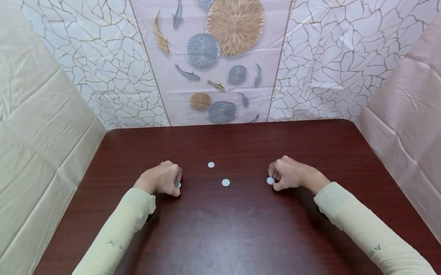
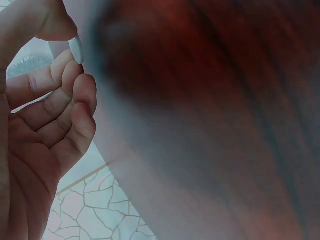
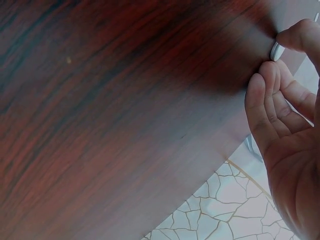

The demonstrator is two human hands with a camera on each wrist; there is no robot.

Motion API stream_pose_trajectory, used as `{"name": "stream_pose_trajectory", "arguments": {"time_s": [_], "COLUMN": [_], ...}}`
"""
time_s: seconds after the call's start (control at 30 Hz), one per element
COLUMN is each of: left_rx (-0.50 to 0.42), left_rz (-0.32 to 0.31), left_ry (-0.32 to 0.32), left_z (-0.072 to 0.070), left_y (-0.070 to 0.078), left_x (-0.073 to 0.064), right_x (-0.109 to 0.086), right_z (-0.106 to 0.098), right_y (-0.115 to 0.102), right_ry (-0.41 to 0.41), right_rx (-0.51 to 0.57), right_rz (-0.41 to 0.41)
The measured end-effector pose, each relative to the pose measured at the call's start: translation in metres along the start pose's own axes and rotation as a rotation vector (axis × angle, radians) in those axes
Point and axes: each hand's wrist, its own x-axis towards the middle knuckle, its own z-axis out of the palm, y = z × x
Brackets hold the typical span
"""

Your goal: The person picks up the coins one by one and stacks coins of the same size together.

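Observation:
My left hand pinches a small round white disc between thumb and fingers, low over the left half of the table. In the left wrist view this disc is seen nearly edge-on, and the other fingers are curled. On the right, my right hand pinches a similar white disc at the tabletop. The right wrist view shows that disc tilted between the thumb and fingertips. Between the hands, one white disc lies farther back and another white disc lies nearer.
Both arms reach over a dark red-brown wooden table with rounded corners. Behind it hangs a patterned cloth with fish and round leaf shapes. Pale cloth walls stand along both sides.

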Motion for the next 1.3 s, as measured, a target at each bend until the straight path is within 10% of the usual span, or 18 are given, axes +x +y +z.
{"name": "stream_pose_trajectory", "arguments": {"time_s": [0.83, 1.3], "left_rx": [0.013, 0.004], "left_rz": [0.035, 0.021], "left_ry": [0.062, 0.069], "left_z": [0.011, 0.012], "left_y": [-0.004, -0.005], "left_x": [-0.007, -0.007], "right_x": [0.002, 0.027], "right_z": [0.001, -0.038], "right_y": [0.004, -0.021], "right_ry": [0.007, -0.066], "right_rx": [0.016, -0.032], "right_rz": [-0.03, -0.023]}}
